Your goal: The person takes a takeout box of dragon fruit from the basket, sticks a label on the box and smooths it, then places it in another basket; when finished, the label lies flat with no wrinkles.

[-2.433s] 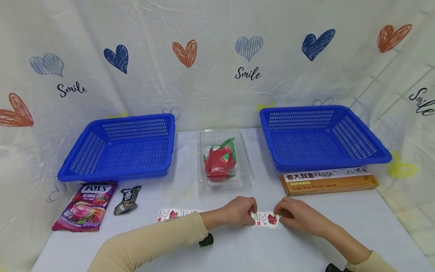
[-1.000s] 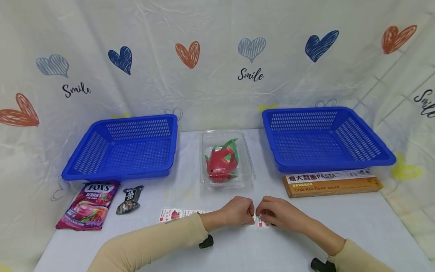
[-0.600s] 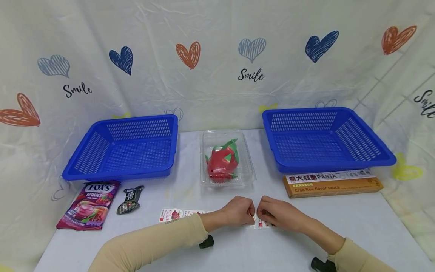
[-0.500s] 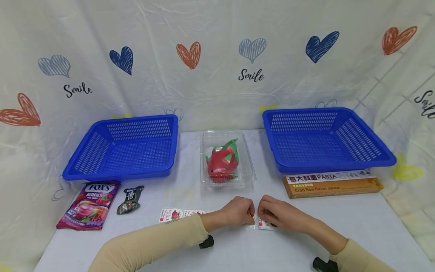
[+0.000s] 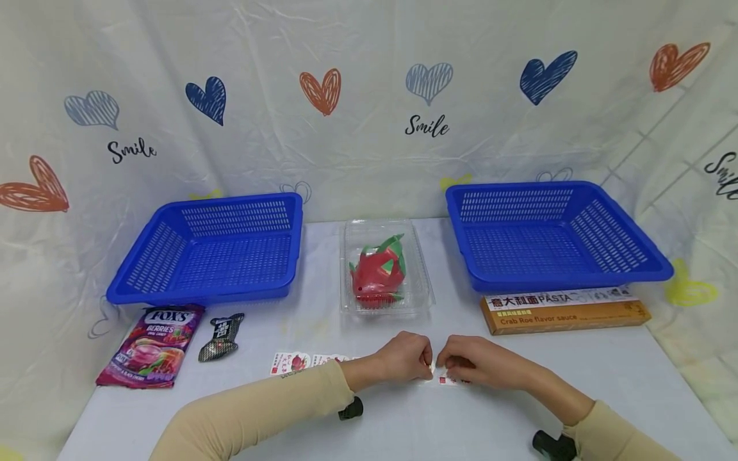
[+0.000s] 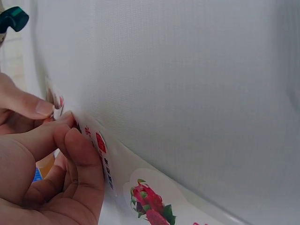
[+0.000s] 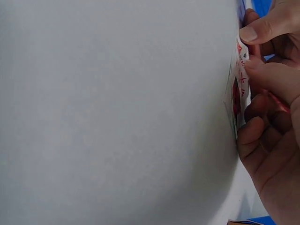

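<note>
Head view: two beige-sleeved forearms (image 5: 254, 410) reach over the white, cloth-covered desk (image 5: 450, 429). Left hand (image 5: 403, 357) pinches a flat strip of white stickers printed with red dragon fruit (image 5: 290, 363), which lies toward the desk's near side and runs partly behind the left forearm. Right hand (image 5: 487, 363), just beside the left, has thumb and finger clamped on the same strip; wrist views confirm both grips.

Farther on, near the left edge: purple Fox's Berries candy bag (image 5: 151, 349), with a small black-and-silver wrapped packet (image 5: 221, 337) just right of it. Near the right edge: long orange-brown pasta box (image 5: 567, 310).

Toward the far edge, centre: clear plastic clamshell (image 5: 418, 282) containing a red-and-green dragon fruit (image 5: 377, 275). Far left corner: blue perforated plastic basket (image 5: 227, 256); far right corner: a matching basket (image 5: 539, 246). Behind: white heart-printed sheet (image 5: 369, 153).
</note>
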`<state>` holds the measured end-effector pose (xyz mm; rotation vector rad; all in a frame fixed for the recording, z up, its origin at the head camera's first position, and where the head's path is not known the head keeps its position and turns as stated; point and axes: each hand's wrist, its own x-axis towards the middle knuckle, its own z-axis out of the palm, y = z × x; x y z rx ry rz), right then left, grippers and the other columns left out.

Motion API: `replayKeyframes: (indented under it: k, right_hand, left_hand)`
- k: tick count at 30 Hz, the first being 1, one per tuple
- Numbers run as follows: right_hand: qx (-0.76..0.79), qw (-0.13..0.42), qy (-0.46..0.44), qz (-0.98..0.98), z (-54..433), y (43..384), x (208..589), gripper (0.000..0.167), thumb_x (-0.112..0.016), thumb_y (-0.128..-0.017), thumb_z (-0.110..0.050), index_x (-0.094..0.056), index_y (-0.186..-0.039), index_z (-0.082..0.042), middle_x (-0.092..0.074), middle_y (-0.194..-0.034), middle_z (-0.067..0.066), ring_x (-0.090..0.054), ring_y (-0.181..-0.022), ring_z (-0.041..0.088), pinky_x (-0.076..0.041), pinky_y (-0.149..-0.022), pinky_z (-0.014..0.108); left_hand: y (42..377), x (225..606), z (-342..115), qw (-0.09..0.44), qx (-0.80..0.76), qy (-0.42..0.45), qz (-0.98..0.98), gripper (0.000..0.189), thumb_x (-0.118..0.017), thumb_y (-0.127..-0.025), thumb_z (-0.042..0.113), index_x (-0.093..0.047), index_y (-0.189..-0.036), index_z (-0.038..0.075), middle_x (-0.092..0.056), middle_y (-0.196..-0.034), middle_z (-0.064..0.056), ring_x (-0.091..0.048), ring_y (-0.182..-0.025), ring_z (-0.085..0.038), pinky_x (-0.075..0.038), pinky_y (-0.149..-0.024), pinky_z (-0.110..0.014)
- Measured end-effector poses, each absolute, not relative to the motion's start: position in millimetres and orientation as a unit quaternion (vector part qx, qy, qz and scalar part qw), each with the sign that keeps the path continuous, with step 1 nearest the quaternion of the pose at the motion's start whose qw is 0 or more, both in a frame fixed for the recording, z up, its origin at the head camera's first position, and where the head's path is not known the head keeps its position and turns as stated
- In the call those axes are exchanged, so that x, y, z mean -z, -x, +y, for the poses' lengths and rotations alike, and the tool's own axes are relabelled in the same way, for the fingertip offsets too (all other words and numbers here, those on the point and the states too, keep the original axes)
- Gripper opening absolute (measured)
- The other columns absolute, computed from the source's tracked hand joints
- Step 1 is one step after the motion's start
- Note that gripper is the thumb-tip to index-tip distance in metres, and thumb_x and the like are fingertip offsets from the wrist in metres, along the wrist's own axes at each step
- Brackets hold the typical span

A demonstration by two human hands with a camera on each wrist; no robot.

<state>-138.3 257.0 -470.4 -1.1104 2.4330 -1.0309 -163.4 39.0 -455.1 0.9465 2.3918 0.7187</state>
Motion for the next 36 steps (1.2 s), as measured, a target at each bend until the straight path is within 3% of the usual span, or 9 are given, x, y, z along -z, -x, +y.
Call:
replayKeyframes:
  k: [12, 18, 23, 30, 36]
  right_hand:
    - [0.358, 0.143, 0.379, 0.841, 256.6, 140.2, 466.6, 0.006, -0.066, -0.094, -0.014, -0.063, -0.096, -0.020, -0.057, -0.092, -0.010, -0.051, -0.077, 0.000, -0.047, -0.066, 0.019]
    - [0.394, 0.150, 0.341, 0.840, 260.5, 141.6, 468.9, 0.007, -0.063, -0.096, -0.016, -0.068, -0.097, -0.020, -0.063, -0.081, -0.012, -0.054, -0.069, -0.002, -0.049, -0.062, 0.022]
    - [0.406, 0.121, 0.338, 0.840, 261.9, 142.3, 466.7, 0.007, -0.065, -0.095, -0.016, -0.070, -0.095, -0.021, -0.063, -0.073, -0.010, -0.055, -0.064, -0.001, -0.049, -0.058, 0.022]
    - [0.396, 0.071, 0.330, 0.854, 264.0, 148.3, 455.7, 0.007, -0.063, -0.097, -0.014, -0.065, -0.098, -0.021, -0.065, -0.085, -0.008, -0.060, -0.074, 0.004, -0.052, -0.064, 0.024]
    - [0.430, 0.017, 0.321, 0.843, 268.3, 154.9, 440.9, 0.014, -0.063, -0.094, -0.002, -0.062, -0.097, -0.016, -0.064, -0.089, -0.006, -0.059, -0.077, 0.008, -0.051, -0.065, 0.026]
  left_hand:
    - [162.8, 455.0, 40.5, 0.223, -0.245, -0.349, 0.877, 0.018, -0.081, -0.080, 0.011, -0.063, -0.080, 0.010, -0.050, -0.064, 0.009, -0.044, -0.063, -0.003, -0.037, -0.059, -0.014]
    - [163.6, 455.1, 41.4, 0.224, -0.243, -0.348, 0.877, 0.018, -0.081, -0.080, 0.011, -0.062, -0.080, 0.010, -0.050, -0.064, 0.008, -0.044, -0.064, -0.003, -0.038, -0.059, -0.014]
    - [163.6, 455.5, 41.5, 0.227, -0.242, -0.346, 0.878, 0.018, -0.081, -0.080, 0.011, -0.062, -0.080, 0.010, -0.051, -0.064, 0.008, -0.044, -0.064, -0.004, -0.038, -0.059, -0.015]
    - [164.9, 455.6, 40.8, 0.238, -0.250, -0.344, 0.873, 0.018, -0.080, -0.081, 0.011, -0.062, -0.081, 0.009, -0.051, -0.066, 0.008, -0.044, -0.064, -0.004, -0.038, -0.059, -0.015]
    - [164.4, 454.3, 41.1, 0.232, -0.242, -0.344, 0.877, 0.018, -0.080, -0.081, 0.011, -0.062, -0.080, 0.010, -0.052, -0.065, 0.008, -0.045, -0.063, -0.004, -0.039, -0.059, -0.015]
